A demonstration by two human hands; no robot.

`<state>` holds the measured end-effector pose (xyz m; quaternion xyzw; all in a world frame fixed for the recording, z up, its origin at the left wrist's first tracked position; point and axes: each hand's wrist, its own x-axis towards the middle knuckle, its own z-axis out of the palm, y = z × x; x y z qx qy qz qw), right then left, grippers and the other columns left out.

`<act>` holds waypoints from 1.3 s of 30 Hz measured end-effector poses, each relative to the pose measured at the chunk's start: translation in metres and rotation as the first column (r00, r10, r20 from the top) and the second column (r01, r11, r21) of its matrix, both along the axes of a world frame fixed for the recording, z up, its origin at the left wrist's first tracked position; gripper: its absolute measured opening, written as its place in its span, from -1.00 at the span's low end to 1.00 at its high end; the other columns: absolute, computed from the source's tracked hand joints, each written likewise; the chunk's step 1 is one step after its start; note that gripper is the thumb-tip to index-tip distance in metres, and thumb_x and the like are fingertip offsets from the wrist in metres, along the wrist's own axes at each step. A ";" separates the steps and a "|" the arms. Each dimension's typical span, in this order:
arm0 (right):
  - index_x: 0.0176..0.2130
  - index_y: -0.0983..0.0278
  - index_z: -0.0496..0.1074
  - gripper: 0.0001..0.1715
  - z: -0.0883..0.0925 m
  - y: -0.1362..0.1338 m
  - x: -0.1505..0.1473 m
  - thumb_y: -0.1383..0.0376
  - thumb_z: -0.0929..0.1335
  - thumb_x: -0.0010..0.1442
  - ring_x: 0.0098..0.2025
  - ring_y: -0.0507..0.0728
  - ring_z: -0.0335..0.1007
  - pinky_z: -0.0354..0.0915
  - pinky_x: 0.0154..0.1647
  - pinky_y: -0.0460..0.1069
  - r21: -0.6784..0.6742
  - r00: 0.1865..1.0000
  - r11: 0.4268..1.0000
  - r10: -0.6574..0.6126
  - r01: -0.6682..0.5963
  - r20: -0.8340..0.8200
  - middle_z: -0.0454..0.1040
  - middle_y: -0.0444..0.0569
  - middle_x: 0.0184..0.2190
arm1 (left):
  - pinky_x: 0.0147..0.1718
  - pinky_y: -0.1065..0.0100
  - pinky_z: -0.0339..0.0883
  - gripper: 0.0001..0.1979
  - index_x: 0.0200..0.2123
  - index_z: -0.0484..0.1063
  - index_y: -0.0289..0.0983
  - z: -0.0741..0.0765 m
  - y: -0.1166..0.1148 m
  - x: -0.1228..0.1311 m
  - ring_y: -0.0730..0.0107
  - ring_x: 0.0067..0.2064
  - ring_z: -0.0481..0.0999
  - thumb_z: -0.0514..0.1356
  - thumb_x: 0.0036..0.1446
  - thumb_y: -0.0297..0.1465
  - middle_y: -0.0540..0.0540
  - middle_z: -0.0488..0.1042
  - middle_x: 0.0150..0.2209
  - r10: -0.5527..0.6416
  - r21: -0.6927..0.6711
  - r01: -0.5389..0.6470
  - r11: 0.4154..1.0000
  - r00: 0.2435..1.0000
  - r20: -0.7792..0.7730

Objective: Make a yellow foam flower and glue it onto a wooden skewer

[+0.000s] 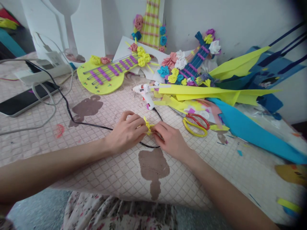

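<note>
My left hand point(131, 129) and my right hand point(169, 138) meet over the middle of the table, fingers pinched. Between them is a small yellow crepe-paper flower point(148, 126), partly hidden by the fingertips; both hands grip it. Just beyond lies a white glue gun point(146, 95), its black cord point(96, 124) running under my hands. Scissors point(196, 125) with red and yellow handles rest to the right of my right hand.
Behind stand a yellow paper guitar point(100, 80) and a blue one point(193, 65), both with paper flowers. Yellow paper point(203, 91) and a blue sheet point(254, 131) spread rightward. A phone point(26, 97) and a white power strip point(45, 72) occupy the left.
</note>
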<state>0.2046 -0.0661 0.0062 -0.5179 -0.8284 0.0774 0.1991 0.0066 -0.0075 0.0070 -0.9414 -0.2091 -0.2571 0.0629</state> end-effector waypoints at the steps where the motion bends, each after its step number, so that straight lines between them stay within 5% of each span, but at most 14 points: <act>1: -0.24 0.25 0.29 -0.88 0.000 0.000 0.000 0.34 0.19 0.25 -0.25 0.06 0.34 0.22 -0.33 -0.08 -0.002 1.000 1.000 -0.008 0.008 -0.005 0.39 -0.05 -0.28 | -0.08 0.16 0.13 -0.95 -0.31 0.37 -0.22 0.000 0.000 0.000 0.33 -0.21 0.36 0.12 0.16 -0.45 -0.03 0.44 -0.31 0.002 -0.012 -0.002 1.000 1.000 0.012; 22: -0.18 0.18 0.22 -0.77 -0.001 0.004 -0.015 0.38 0.28 0.11 -0.37 0.06 0.43 0.25 -0.38 -0.07 -0.149 0.955 0.974 -0.202 0.172 -0.216 0.47 -0.13 -0.35 | -0.03 0.12 0.11 -0.82 -0.17 0.32 -0.23 -0.002 -0.003 0.005 0.30 -0.15 0.38 0.13 0.13 -0.48 -0.04 0.47 -0.22 -0.003 -0.030 0.005 1.000 0.998 0.068; 39: -0.16 0.17 0.20 -0.74 -0.001 0.000 -0.018 0.37 0.26 0.10 -0.46 0.04 0.38 0.17 -0.46 -0.08 -0.098 0.944 0.966 -0.254 0.238 -0.209 0.47 -0.12 -0.37 | 0.10 0.03 0.05 -0.79 -0.16 0.31 -0.20 -0.006 -0.009 0.009 0.27 0.01 0.34 0.12 0.13 -0.54 -0.09 0.41 -0.08 0.028 0.069 -0.040 0.997 0.987 0.156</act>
